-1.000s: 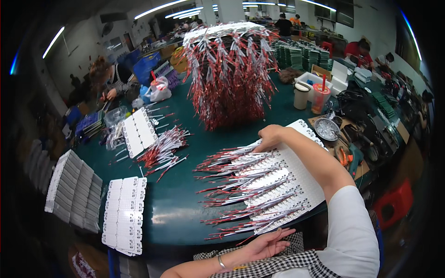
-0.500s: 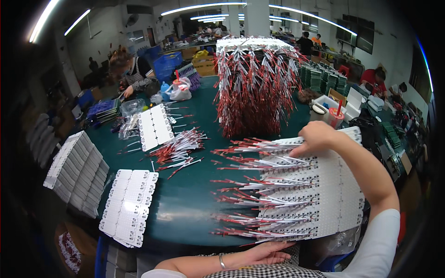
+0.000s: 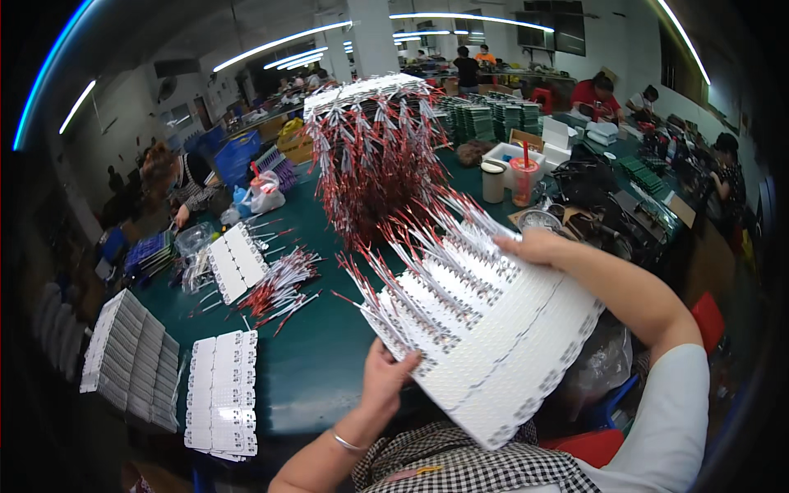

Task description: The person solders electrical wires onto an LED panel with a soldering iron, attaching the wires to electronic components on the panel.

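Note:
A stack of white circuit board panels (image 3: 514,345) is tilted between my two hands in front of my body. Rows of white wires with red ends (image 3: 440,263) stick out from its far left side. My left hand (image 3: 386,378) grips the left edge, thumb on top and fingers underneath. At the far edge, beside the last wire bunch, my right hand (image 3: 538,246) is closed on the stack. Behind it stands a tall pile of white boards (image 3: 370,89), with red and white wires (image 3: 374,164) hanging down its sides.
Loose wires (image 3: 283,283) lie beside a white panel (image 3: 237,261) on the green table (image 3: 308,374). Bare boards (image 3: 222,394) and a taller board stack (image 3: 131,357) stand at the left. A lidded cup with a red straw (image 3: 523,181) is beyond my right hand. Other people work around the room.
The board stack has been turned, so its wires point away and to the left instead of straight left. My left hand has risen from my lap to its edge. The view has swung right.

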A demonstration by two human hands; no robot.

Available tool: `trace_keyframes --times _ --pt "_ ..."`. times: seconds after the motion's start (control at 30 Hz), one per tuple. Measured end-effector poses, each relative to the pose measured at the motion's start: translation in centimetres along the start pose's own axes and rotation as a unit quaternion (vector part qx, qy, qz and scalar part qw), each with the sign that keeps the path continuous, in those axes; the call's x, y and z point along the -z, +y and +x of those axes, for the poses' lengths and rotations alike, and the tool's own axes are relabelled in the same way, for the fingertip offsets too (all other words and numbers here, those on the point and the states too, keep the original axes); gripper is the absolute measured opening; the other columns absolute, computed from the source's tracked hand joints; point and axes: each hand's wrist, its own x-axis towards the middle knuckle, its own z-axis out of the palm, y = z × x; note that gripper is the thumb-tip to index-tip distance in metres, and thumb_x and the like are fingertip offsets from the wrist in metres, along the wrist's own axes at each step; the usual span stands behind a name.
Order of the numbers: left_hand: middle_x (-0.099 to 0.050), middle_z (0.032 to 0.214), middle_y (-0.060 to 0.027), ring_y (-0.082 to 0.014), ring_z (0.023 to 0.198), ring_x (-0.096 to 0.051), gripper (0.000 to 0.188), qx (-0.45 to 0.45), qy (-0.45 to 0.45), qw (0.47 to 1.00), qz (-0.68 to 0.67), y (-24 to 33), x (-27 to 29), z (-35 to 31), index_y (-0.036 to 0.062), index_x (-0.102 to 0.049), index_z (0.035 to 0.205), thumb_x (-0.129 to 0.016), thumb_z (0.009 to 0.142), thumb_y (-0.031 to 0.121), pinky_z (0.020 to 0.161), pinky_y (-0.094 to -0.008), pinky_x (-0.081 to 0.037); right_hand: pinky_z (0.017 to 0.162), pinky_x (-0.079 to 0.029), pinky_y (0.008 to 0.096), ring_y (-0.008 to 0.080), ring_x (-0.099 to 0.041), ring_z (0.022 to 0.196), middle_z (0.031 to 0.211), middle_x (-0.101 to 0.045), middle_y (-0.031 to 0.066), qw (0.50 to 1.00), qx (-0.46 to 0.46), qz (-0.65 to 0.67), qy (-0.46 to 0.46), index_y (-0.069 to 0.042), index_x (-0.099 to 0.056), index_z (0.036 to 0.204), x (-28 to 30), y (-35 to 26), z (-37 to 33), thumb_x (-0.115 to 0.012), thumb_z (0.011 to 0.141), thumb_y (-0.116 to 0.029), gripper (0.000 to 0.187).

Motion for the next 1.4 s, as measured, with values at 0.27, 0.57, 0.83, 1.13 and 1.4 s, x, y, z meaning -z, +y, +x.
trace_keyframes --times 0.27,0.57,0.83,1.13,1.4 --pt "-0.069 0.096 -0.0079 -0.0129 0.082 -0.063 0.035 0.066 -0.050 0.976 0.201 3.2 7.9 4.5 -0.0038 -0.064 0.111 -0.070 0.076 -0.002 0.075 -0.0266 -0.051 0.088 -0.049 0.0397 0.0392 -0.062 0.104 0.110 -0.062 0.0307 0.986 0.023 0.161 -0.037 0.014 -0.061 0.107 -12.8 4.0 -4.2 -0.063 0.070 -0.074 0.095" --pt "-0.064 0.100 -0.0136 -0.0179 0.079 -0.063 0.044 -0.065 0.009 0.743 0.666 4.2 6.9 4.8 -0.0008 -0.068 0.106 -0.079 0.068 0.017 0.071 -0.0286 -0.049 0.074 -0.052 0.0422 0.0342 -0.068 0.085 0.086 -0.069 0.0221 0.983 0.048 -0.177 -0.002 0.003 -0.071 0.090 -9.0 -1.0 -7.4 -0.050 0.078 -0.074 0.081" --pt "-0.062 0.105 -0.0142 -0.0230 0.075 -0.061 0.036 -0.209 0.165 0.826 0.497 2.0 10.2 -0.8 -0.0018 -0.065 0.111 -0.070 0.079 0.014 0.063 -0.0334 -0.050 0.068 -0.051 0.0430 0.0348 -0.066 0.072 0.079 -0.067 0.0184 0.982 0.081 0.051 0.165 0.002 -0.067 0.087 -9.8 4.6 -12.3 -0.063 0.084 -0.042 0.043" --pt "-0.066 0.104 -0.0166 -0.0356 0.088 -0.063 0.038 -0.091 0.040 0.773 0.627 2.9 3.9 -8.7 0.0056 -0.059 0.118 -0.063 0.085 0.022 0.075 -0.0383 -0.051 0.105 -0.035 0.0419 0.0410 -0.046 0.126 0.131 -0.050 0.0301 0.966 0.134 0.191 0.108 0.007 -0.054 0.123 -12.9 4.3 -20.1 -0.060 0.085 -0.019 0.046" --pt "-0.065 0.096 -0.0210 -0.0345 0.079 -0.063 0.044 -0.207 0.078 0.719 0.659 2.1 4.5 -9.2 -0.0014 -0.058 0.121 -0.066 0.082 0.017 0.070 -0.0400 -0.050 0.106 -0.034 0.0420 0.0414 -0.047 0.124 0.136 -0.046 0.0293 0.953 0.145 0.218 0.153 0.010 -0.050 0.126 -13.3 4.1 -20.6 -0.063 0.082 -0.016 0.052"
